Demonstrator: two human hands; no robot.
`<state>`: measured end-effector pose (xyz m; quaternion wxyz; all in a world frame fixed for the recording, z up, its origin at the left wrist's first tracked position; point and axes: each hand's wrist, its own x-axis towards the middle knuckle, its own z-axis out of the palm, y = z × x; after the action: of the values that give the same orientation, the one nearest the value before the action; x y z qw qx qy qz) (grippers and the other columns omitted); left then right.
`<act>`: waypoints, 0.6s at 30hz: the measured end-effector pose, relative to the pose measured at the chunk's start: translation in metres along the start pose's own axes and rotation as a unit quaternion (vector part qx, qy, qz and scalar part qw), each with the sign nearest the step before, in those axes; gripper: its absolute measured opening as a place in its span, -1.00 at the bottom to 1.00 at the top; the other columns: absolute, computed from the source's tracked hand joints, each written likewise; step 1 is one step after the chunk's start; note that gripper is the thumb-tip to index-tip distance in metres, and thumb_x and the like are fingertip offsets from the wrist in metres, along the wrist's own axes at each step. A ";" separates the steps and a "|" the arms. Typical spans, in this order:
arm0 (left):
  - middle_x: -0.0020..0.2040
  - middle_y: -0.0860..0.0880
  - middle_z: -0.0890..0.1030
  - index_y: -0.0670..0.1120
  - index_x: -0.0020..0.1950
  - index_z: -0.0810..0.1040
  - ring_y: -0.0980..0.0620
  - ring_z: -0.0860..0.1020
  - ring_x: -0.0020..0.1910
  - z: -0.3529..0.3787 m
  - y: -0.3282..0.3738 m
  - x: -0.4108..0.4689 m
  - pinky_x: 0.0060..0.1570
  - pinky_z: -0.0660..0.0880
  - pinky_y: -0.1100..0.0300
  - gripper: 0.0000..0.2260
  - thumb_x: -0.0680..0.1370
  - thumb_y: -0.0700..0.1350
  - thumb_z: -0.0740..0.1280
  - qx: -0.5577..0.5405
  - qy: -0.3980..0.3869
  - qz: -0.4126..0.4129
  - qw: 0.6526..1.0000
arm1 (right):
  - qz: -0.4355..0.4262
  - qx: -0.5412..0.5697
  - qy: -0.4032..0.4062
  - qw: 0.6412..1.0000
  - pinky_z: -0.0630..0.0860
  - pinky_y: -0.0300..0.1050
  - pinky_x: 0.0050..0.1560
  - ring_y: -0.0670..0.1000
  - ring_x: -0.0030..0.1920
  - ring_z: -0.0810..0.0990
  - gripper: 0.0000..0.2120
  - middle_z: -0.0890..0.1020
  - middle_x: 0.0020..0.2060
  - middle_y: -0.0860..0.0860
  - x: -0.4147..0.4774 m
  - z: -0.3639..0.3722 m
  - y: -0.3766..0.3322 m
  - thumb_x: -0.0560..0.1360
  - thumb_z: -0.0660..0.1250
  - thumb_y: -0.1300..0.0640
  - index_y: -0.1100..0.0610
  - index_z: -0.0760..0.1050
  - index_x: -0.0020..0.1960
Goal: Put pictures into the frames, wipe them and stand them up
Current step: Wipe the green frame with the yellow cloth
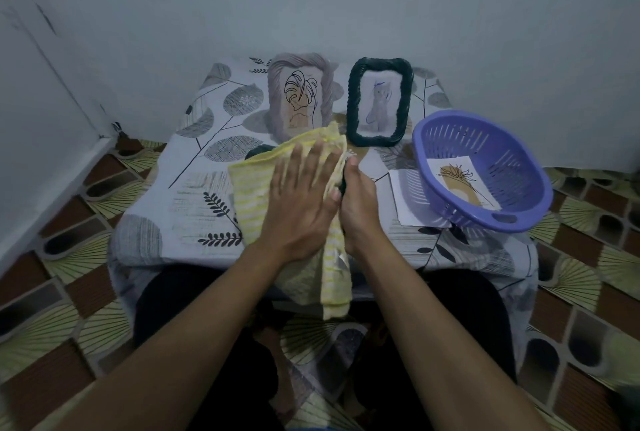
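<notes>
On the leaf-patterned table [145,243], a yellow striped cloth [252,195] covers a dark frame [258,150] near the front edge. The left hand [301,202] presses on the cloth with its fingers spread, and the right hand [360,212] grips the frame's right edge. A purple basket [533,167] at right holds a picture [457,181]; a grey frame [277,98] and a green frame [353,101] stand behind.

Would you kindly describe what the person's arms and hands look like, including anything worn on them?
The left arm and the right arm are bare as far as the picture shows, with no sleeve in view. The left hand and the right hand wear no gloves. No watch, bracelet or ring shows on either wrist or on the visible fingers.
</notes>
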<state>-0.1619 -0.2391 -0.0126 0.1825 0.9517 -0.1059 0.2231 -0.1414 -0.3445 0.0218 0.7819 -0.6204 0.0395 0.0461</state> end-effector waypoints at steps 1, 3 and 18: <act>0.63 0.00 0.06 0.10 0.62 -0.04 -0.07 -0.05 0.61 -0.001 -0.005 0.002 0.53 -0.10 -0.18 -0.48 0.66 0.19 -0.18 0.011 0.004 0.008 1.000 | -0.005 0.002 -0.007 1.000 0.60 0.03 0.15 0.08 0.07 0.69 -0.59 0.72 -0.01 0.10 -0.001 0.000 0.001 0.70 0.09 -0.07 0.15 0.63 0.08; 0.59 0.00 0.22 0.11 0.57 0.09 -0.08 0.07 0.59 -0.006 -0.015 0.010 0.52 -0.07 -0.22 -0.49 0.65 0.22 -0.20 0.033 0.028 -0.026 0.999 | -0.014 -0.008 -0.012 1.000 0.60 0.09 0.13 0.10 0.04 0.69 -0.59 0.72 -0.06 0.08 -0.003 0.001 0.004 0.68 0.11 -0.13 0.11 0.63 0.03; 0.60 0.04 -0.27 0.02 0.56 -0.35 -0.02 -0.26 0.60 0.006 0.007 -0.005 0.55 -0.25 -0.03 -0.46 0.66 0.16 -0.22 -0.095 -0.013 -0.012 0.995 | -0.038 -0.020 0.033 0.999 0.55 -0.05 -0.01 0.01 -0.12 0.63 -0.62 0.67 -0.19 0.05 0.005 0.001 -0.009 0.71 0.11 0.01 0.16 0.60 -0.07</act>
<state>-0.1661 -0.2470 -0.0185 0.2736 0.9341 -0.1174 0.1969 -0.1356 -0.3460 0.0303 0.7687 -0.6383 0.0409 -0.0037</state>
